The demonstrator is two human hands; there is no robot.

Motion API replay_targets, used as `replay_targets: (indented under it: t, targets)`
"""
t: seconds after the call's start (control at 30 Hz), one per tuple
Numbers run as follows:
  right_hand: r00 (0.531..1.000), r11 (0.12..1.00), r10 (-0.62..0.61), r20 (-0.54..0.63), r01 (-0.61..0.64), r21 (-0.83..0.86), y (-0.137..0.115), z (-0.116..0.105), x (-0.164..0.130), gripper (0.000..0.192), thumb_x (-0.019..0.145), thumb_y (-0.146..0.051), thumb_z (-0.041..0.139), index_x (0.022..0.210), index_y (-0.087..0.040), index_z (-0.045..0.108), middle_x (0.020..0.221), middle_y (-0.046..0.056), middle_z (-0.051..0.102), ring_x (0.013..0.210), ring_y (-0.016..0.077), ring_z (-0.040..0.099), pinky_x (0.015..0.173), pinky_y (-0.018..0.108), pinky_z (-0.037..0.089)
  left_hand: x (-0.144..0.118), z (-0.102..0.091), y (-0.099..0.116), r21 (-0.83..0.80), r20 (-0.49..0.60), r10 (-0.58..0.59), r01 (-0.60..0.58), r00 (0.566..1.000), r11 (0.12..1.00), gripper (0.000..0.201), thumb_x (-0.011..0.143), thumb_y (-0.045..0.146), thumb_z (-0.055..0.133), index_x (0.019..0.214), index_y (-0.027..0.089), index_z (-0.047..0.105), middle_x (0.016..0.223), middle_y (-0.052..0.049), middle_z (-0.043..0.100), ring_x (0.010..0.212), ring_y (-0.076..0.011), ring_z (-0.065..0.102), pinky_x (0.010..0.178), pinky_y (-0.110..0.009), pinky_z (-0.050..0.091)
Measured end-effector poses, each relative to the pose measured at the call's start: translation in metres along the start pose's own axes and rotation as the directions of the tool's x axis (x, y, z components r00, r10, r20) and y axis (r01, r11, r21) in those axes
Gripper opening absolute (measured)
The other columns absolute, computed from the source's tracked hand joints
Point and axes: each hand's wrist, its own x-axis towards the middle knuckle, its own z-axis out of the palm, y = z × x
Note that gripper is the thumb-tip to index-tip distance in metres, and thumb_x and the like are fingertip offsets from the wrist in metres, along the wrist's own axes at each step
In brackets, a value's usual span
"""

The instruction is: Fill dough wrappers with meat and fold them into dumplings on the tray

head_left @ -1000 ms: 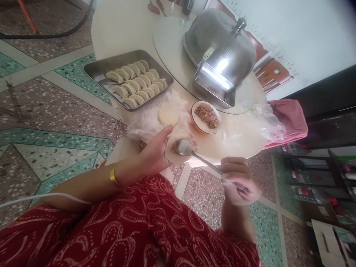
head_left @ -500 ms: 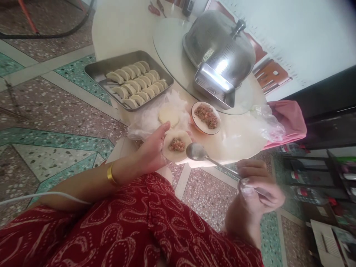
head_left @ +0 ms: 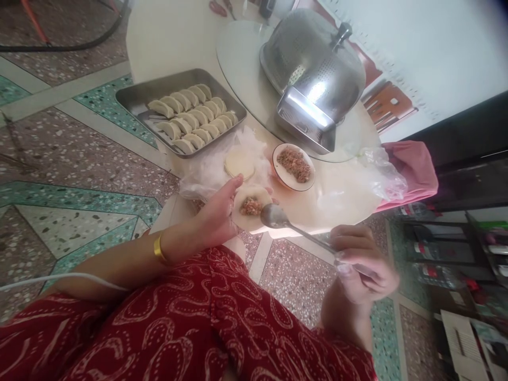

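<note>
A round dumpling wrapper (head_left: 241,218) lies across the fingers of my left hand (head_left: 220,211), which holds it from below with the thumb on its near side. A mound of meat filling (head_left: 251,206) sits in the middle of the wrapper. My right hand (head_left: 363,264) grips the handle of a metal spoon (head_left: 274,216), whose bowl reaches the wrapper's right edge beside the filling. Beyond my left thumb, a stack of wrappers (head_left: 239,164) rests on a plastic bag (head_left: 202,177). An oval dish (head_left: 307,183) with more meat filling stands to the right.
A metal tray (head_left: 133,100) holds rows of folded dumplings at the left. On the glass turntable (head_left: 242,58) stand a steel domed lid (head_left: 313,58) and a small metal tray (head_left: 307,127). Pink cloth (head_left: 413,169) hangs by the table's right edge.
The spoon has moved left with my right hand, so its bowl now overlaps the wrapper's edge near the filling. My left hand keeps holding the wrapper in nearly the same place.
</note>
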Motion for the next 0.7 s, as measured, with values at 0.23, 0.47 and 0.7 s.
replay_targets:
  t: [0.23,0.47,0.7]
  targets:
    - [0.999,1.000,0.000,0.050,0.001,-0.020,0.0019,0.0011,0.0015,0.017,0.079,-0.012,0.063,0.091,-0.022,0.069,0.078,0.003,0.072,0.070,0.0199,0.066,0.063,0.040,0.055,0.0008,0.0004,-0.0016,-0.018,-0.005,0.008,-0.008,1.000,1.000,0.058,0.097,0.048,0.038,0.130,0.004,0.058,0.101,-0.019,0.074,0.093,-0.0281,0.071,0.094,-0.044,0.052]
    - [0.999,0.999,-0.045,0.017,0.046,-0.028,0.0015,0.0022,0.0035,0.020,0.079,-0.010,0.061,0.093,-0.022,0.069,0.079,0.001,0.072,0.070,0.0185,0.065,0.062,0.038,0.055,-0.0014,-0.0005,-0.0016,-0.002,-0.008,0.012,-0.012,1.000,1.000,0.057,0.098,0.048,0.035,0.125,0.005,0.062,0.097,-0.017,0.075,0.097,-0.0274,0.070,0.095,-0.042,0.051]
    - [0.999,0.998,-0.030,0.038,0.032,-0.046,-0.0034,0.0044,0.0041,0.020,0.081,-0.012,0.060,0.093,-0.025,0.068,0.079,0.000,0.072,0.071,0.0179,0.065,0.061,0.037,0.055,0.0017,-0.0049,-0.0045,-0.027,0.018,-0.020,0.021,1.000,0.999,0.056,0.098,0.048,0.038,0.123,0.005,0.062,0.103,-0.017,0.074,0.103,-0.0271,0.068,0.100,-0.044,0.048]
